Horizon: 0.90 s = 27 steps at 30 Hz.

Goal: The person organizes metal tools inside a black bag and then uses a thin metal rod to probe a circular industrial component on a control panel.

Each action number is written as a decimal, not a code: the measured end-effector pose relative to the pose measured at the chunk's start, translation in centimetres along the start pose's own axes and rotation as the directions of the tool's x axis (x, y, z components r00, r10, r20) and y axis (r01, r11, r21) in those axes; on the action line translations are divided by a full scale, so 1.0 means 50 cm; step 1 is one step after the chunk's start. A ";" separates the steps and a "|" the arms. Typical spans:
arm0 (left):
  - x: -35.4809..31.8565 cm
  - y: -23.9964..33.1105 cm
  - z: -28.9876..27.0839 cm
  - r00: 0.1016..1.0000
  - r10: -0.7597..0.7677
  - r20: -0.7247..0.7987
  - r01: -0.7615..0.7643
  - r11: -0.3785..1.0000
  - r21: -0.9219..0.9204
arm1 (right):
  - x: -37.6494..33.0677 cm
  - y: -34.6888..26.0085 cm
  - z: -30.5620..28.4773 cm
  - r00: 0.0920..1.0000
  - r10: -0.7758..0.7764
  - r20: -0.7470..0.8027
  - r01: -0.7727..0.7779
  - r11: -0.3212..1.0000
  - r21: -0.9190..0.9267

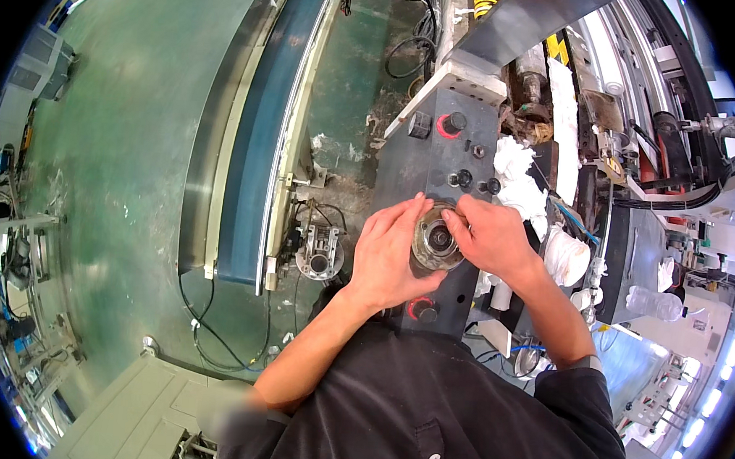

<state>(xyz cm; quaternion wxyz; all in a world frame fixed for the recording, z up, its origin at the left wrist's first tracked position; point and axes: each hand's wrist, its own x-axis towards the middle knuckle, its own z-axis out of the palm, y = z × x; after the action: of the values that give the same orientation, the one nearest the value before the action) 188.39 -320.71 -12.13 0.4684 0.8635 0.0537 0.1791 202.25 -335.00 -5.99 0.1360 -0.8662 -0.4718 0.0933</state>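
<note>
Both hands, left hand (392, 260) and right hand (489, 237), gripped the round metal part (436, 240) over the dark control panel (447, 163); nothing looked finished yet.

Both forearms are entering from the lower edge and converging toward the centre of the view. The left hand (391, 260) is lying palm down, fingers extended forward and close together, thumb angling toward the right hand. The right hand (493, 237) is positioned opposite, wrist bent, fingers curling inward toward the left hand. The fingertips of both hands are nearly meeting. Both forearms are bare; dark sleeves are covering the upper arms.
</note>
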 end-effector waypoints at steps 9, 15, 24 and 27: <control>0.000 -0.001 0.000 1.000 0.014 -0.002 -0.014 1.000 -0.020 | -0.006 -0.011 -0.023 0.999 0.021 0.042 -0.022 0.999 0.044; 0.003 -0.001 0.001 1.000 0.016 0.020 -0.016 1.000 -0.022 | 0.018 0.007 -0.086 0.968 0.250 0.017 -0.248 0.943 0.224; 0.001 -0.002 -0.001 0.999 -0.005 0.048 0.006 1.000 -0.003 | 0.103 0.075 -0.091 0.968 0.248 0.038 -0.250 0.967 0.056; 0.000 -0.002 -0.002 0.999 -0.008 0.050 0.008 1.000 -0.006 | 0.114 0.083 -0.077 0.971 0.232 0.055 -0.230 0.973 -0.029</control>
<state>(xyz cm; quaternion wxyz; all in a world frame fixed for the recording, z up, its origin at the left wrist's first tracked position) 188.39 -320.58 -12.18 0.4732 0.8660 0.0447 0.1556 209.73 -332.89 -3.86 0.1008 -0.9136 -0.3725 0.1284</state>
